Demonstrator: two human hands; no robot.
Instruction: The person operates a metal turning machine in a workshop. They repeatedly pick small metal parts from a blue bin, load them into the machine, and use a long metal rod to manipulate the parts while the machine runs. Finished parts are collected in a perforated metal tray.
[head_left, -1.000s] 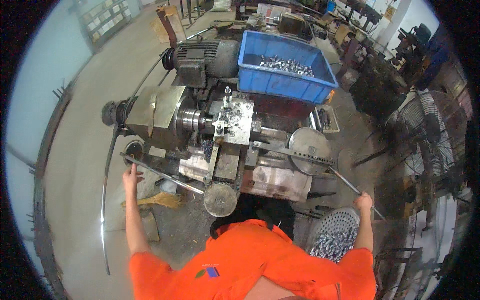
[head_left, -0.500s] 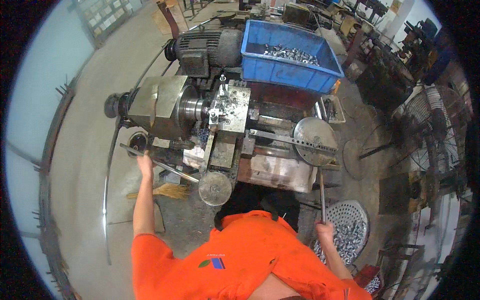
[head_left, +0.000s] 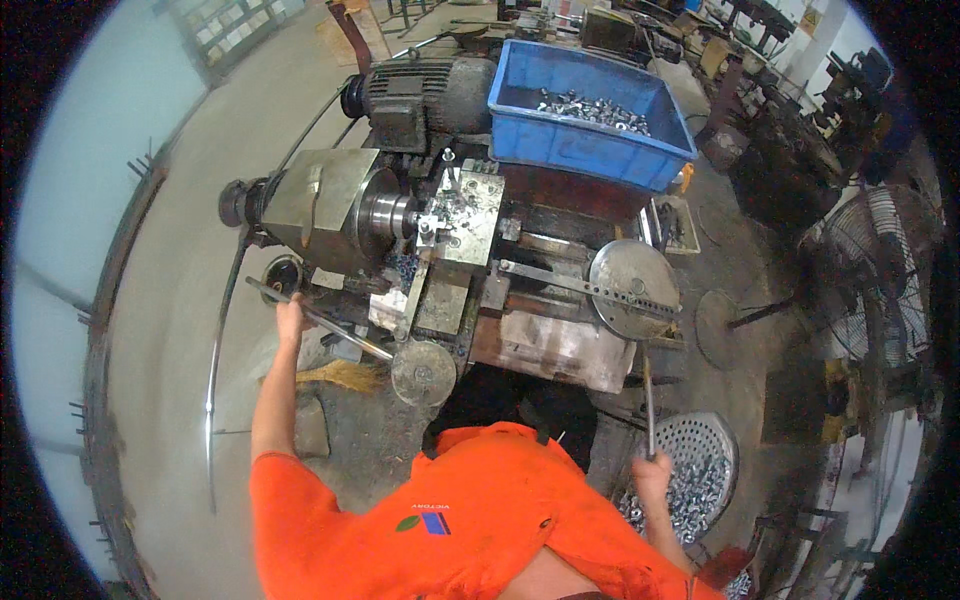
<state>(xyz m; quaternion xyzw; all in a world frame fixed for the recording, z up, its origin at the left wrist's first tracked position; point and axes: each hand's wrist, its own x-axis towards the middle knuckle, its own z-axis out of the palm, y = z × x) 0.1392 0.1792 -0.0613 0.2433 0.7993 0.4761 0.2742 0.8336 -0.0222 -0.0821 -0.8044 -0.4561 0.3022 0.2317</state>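
Head view: the right hand point(head_left: 652, 474) is wrapped round the lower end of the right lever point(head_left: 649, 405); the left hand point(head_left: 289, 318) appears to grip the left lever point(head_left: 350, 335) near its outer end. A second ago the right lever slanted outward and the right hand was well out to the side; the lever now points almost straight back at the person, the hand nearer the body; in my judgement the right control has been turned, the machine work being under way. The right lever runs from that hand up to the large disc point(head_left: 632, 265); the left lever slopes inward to the small disc point(head_left: 423, 373); the tool block point(head_left: 468, 225) lies between and beyond both hands; the perforated basin point(head_left: 690, 435) of metal parts is just beside the right hand; the blue crate point(head_left: 590, 150) stands farther off.
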